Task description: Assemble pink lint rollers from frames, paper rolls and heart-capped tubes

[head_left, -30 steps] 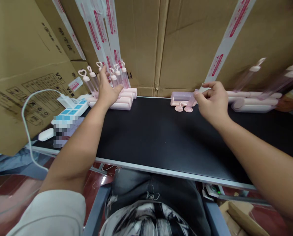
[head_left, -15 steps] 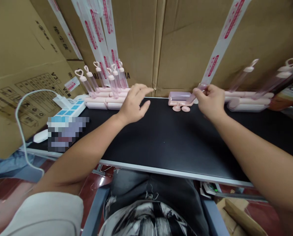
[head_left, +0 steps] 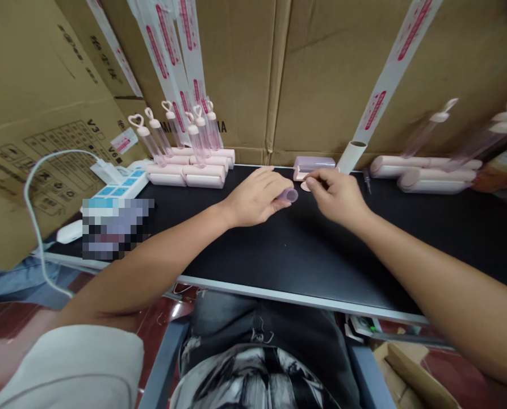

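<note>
Over the middle of the black table, my left hand point(head_left: 259, 196) is closed around a translucent purple tube point(head_left: 289, 195), whose open end faces right. A short way to its right, my right hand point(head_left: 338, 196) has thumb and fingers pinched at a small pink disc point(head_left: 306, 186); part of the disc is covered by the fingers. Just behind this hand lies a pink case with a purple translucent cover point(head_left: 315, 165), its front partly hidden. Beside the case stands a white hollow tube point(head_left: 352, 157), tilted slightly, its lower end behind my right hand.
Several pink cylinders with upright clear tubes point(head_left: 197, 142) and loop tops stand at the back left; similar pink cylinders point(head_left: 434, 180) lie at the right. A white power strip point(head_left: 128, 190) with a cable is on the left. Cardboard point(head_left: 236, 85) walls the back. A small dark piece point(head_left: 367, 180) lies right.
The purple tube has passed from my right hand to my left, which was open and has moved right. My right hand has come left and down, onto a pink disc.
</note>
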{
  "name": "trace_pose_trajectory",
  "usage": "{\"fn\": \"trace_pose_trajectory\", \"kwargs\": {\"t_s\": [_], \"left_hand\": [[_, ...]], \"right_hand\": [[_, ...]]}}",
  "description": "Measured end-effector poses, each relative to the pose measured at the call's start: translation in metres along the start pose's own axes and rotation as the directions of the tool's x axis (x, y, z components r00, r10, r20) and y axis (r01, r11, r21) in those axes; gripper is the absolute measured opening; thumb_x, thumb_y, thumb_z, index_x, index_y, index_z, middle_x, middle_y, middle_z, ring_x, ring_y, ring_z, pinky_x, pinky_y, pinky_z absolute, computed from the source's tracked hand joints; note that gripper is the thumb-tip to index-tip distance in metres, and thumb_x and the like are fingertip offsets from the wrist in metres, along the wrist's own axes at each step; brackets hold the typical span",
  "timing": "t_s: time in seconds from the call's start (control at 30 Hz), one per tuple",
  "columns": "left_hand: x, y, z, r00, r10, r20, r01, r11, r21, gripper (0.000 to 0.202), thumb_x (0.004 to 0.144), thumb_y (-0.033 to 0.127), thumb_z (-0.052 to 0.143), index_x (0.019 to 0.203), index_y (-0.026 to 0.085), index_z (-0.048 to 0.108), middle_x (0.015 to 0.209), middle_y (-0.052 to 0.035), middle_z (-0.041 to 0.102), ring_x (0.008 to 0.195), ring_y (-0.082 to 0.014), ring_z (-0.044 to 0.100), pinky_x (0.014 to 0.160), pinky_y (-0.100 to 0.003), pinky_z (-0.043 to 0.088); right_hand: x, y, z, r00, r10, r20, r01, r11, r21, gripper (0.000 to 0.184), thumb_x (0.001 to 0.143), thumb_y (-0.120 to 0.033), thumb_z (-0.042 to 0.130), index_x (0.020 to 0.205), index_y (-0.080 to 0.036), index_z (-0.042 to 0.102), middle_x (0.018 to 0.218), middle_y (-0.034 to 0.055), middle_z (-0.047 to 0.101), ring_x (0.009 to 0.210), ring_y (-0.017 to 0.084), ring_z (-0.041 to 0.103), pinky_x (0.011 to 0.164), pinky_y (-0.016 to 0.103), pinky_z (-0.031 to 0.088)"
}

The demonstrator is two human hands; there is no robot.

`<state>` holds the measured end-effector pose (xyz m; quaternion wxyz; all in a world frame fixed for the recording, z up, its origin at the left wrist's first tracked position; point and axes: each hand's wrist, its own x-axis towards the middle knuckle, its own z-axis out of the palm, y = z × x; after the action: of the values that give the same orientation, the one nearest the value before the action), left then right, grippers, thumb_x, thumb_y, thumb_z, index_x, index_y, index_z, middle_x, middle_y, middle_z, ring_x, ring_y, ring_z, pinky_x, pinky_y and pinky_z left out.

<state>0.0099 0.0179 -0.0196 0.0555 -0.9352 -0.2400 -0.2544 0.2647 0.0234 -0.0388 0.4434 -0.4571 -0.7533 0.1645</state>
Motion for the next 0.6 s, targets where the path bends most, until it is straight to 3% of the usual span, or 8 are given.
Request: {"fn": "trace_pose_trajectory", "kwargs": {"t_s": [0.03, 0.1, 0.23, 0.37, 0.47, 0.53, 0.6], "left_hand": [[-0.001, -0.002, -0.001, 0.997, -0.063, 0.039, 0.063, 0.998, 0.007, 0.033, 0.112, 0.040, 0.047, 0.130, 0.020, 0.066, 0.127, -0.0155, 0.074, 0.123, -0.0301, 0.070, 0.117, -0.053, 0.051], [-0.002, -0.004, -0.002, 0.971, -0.204, 0.124, 0.198, 0.978, 0.059, 0.036, 0.111, 0.041, 0.048, 0.134, 0.018, 0.065, 0.127, -0.0155, 0.072, 0.113, -0.0292, 0.073, 0.100, -0.045, 0.057], [-0.005, -0.006, -0.003, 0.889, -0.372, 0.266, 0.327, 0.924, 0.198, 0.042, 0.110, 0.045, 0.048, 0.142, 0.022, 0.064, 0.130, -0.0129, 0.071, 0.105, -0.0296, 0.075, 0.084, -0.041, 0.056], [-0.006, -0.009, -0.001, 0.864, -0.406, 0.297, 0.358, 0.911, 0.203, 0.045, 0.110, 0.049, 0.048, 0.145, 0.024, 0.063, 0.132, -0.0116, 0.073, 0.108, -0.0313, 0.076, 0.088, -0.042, 0.056], [-0.005, -0.010, 0.000, 0.867, -0.415, 0.277, 0.387, 0.910, 0.150, 0.046, 0.111, 0.050, 0.045, 0.143, 0.022, 0.063, 0.134, -0.0111, 0.076, 0.114, -0.0317, 0.076, 0.090, -0.042, 0.056], [-0.005, -0.009, -0.001, 0.869, -0.418, 0.264, 0.401, 0.909, 0.116, 0.046, 0.111, 0.052, 0.044, 0.139, 0.021, 0.063, 0.130, -0.0108, 0.078, 0.113, -0.0310, 0.077, 0.089, -0.040, 0.056], [-0.005, -0.007, -0.002, 0.879, -0.407, 0.249, 0.397, 0.913, 0.089, 0.047, 0.111, 0.053, 0.043, 0.137, 0.021, 0.063, 0.125, -0.0104, 0.080, 0.108, -0.0302, 0.078, 0.086, -0.039, 0.056]], "right_hand": [[0.005, 0.014, -0.004, 0.994, -0.071, -0.079, 0.057, 0.985, -0.163, 0.027, 0.100, -0.044, 0.061, 0.099, -0.023, 0.078, 0.102, 0.0155, 0.075, 0.097, 0.034, 0.071, 0.089, 0.053, 0.059], [0.013, 0.040, -0.009, 0.989, -0.125, -0.082, 0.091, 0.940, -0.330, 0.031, 0.099, -0.030, 0.056, 0.111, -0.020, 0.082, 0.122, 0.0193, 0.076, 0.120, 0.038, 0.071, 0.108, 0.059, 0.055], [0.022, 0.071, -0.006, 0.993, -0.076, 0.085, 0.103, 0.919, -0.381, 0.032, 0.093, -0.020, 0.056, 0.105, -0.019, 0.086, 0.117, 0.0169, 0.082, 0.116, 0.037, 0.074, 0.111, 0.059, 0.054], [0.021, 0.068, -0.002, 0.997, -0.042, 0.061, 0.063, 0.916, -0.396, 0.025, 0.093, -0.022, 0.059, 0.097, -0.020, 0.084, 0.112, 0.0160, 0.083, 0.111, 0.038, 0.076, 0.111, 0.063, 0.053], [0.016, 0.049, -0.004, 0.997, -0.050, -0.052, 0.032, 0.952, -0.305, 0.020, 0.094, -0.031, 0.065, 0.098, -0.021, 0.081, 0.108, 0.0161, 0.081, 0.100, 0.036, 0.076, 0.101, 0.059, 0.057], [0.011, 0.031, -0.004, 0.995, 0.001, -0.100, -0.012, 0.994, -0.111, 0.020, 0.091, -0.042, 0.074, 0.095, -0.023, 0.076, 0.095, 0.0113, 0.078, 0.083, 0.030, 0.073, 0.088, 0.053, 0.060], [0.004, 0.011, -0.001, 0.995, 0.073, -0.064, -0.061, 0.985, 0.162, 0.030, 0.085, -0.052, 0.083, 0.090, -0.026, 0.068, 0.086, 0.0056, 0.074, 0.073, 0.024, 0.069, 0.078, 0.047, 0.061]]}}
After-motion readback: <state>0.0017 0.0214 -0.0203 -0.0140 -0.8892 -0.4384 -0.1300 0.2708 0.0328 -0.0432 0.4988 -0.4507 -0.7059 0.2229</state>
